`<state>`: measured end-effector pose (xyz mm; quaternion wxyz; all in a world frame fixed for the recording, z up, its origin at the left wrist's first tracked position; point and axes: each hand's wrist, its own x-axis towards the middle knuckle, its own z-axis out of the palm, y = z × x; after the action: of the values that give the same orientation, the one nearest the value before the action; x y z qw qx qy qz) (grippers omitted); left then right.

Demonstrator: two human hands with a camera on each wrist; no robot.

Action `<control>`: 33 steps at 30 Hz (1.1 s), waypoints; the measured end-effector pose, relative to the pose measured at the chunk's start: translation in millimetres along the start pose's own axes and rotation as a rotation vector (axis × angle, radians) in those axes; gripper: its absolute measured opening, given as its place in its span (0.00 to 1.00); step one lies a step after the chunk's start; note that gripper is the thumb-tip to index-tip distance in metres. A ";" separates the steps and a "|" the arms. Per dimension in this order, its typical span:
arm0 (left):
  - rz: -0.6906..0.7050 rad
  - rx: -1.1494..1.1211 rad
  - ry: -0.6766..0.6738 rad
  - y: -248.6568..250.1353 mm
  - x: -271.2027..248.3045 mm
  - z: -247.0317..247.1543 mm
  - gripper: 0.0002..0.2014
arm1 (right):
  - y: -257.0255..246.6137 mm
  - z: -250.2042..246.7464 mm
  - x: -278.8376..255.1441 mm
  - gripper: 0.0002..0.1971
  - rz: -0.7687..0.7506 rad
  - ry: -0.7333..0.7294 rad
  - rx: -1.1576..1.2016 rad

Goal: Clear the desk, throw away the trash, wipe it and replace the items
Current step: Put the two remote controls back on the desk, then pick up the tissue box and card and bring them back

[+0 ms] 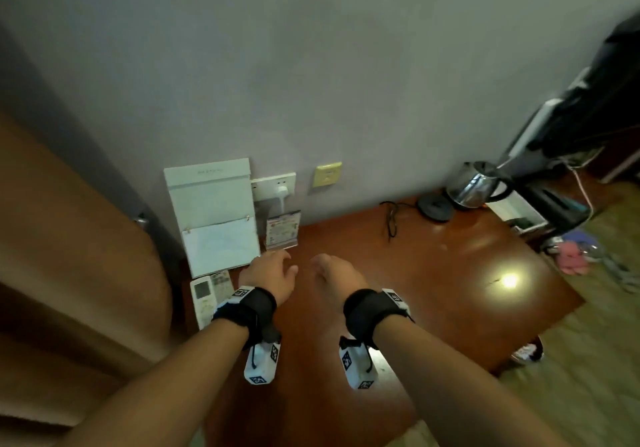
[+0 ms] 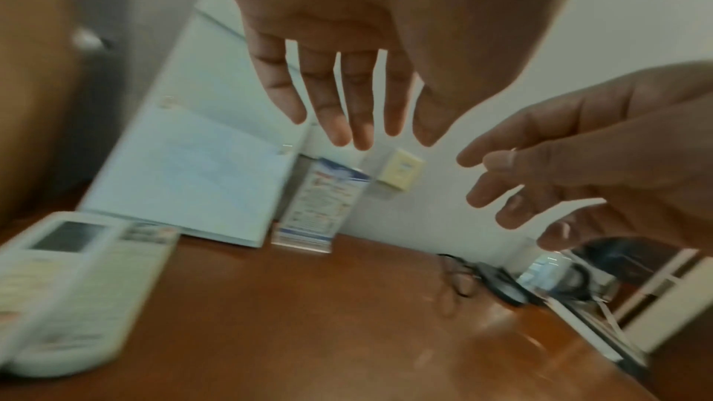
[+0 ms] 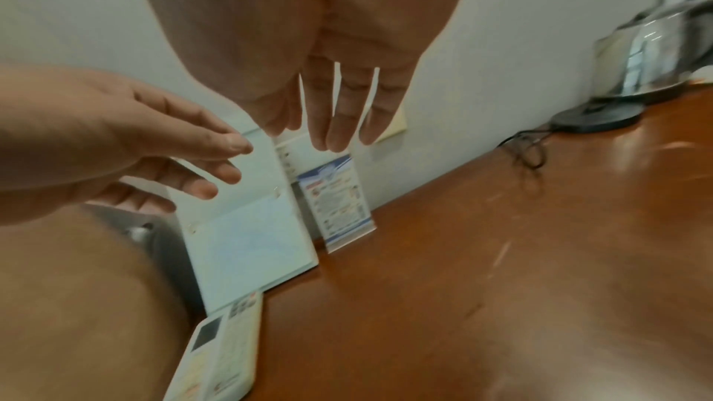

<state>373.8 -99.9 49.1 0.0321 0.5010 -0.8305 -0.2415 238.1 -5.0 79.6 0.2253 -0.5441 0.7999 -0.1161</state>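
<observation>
Both my hands hover over the brown wooden desk (image 1: 398, 273), empty, fingers straight and spread. My left hand (image 1: 272, 271) hangs just in front of a white folder (image 1: 214, 218) that leans on the wall, and near a small acrylic card stand (image 1: 282, 230). My right hand (image 1: 329, 273) is beside it, a little to the right. Two white remote controls (image 1: 209, 294) lie flat at the desk's left edge, below the folder. In the wrist views the left fingers (image 2: 339, 102) and right fingers (image 3: 339, 115) touch nothing.
A steel kettle (image 1: 472, 185) and its black base (image 1: 434, 207) with a coiled cord (image 1: 391, 218) stand at the back right. A wall socket (image 1: 273, 187) holds a white plug. A brown cushioned surface (image 1: 69, 238) flanks the desk's left. Pink cloth (image 1: 571, 256) lies on the floor right.
</observation>
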 end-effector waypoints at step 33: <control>0.697 0.200 -0.302 707.1 -8.5 278.7 0.17 | 605.6 -296.1 -244.1 0.15 0.504 0.447 0.047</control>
<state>-281.7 279.8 111.5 -0.0597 0.1485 -0.9656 -0.2049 -326.6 433.4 133.9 0.0782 -0.2850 0.9359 -0.1915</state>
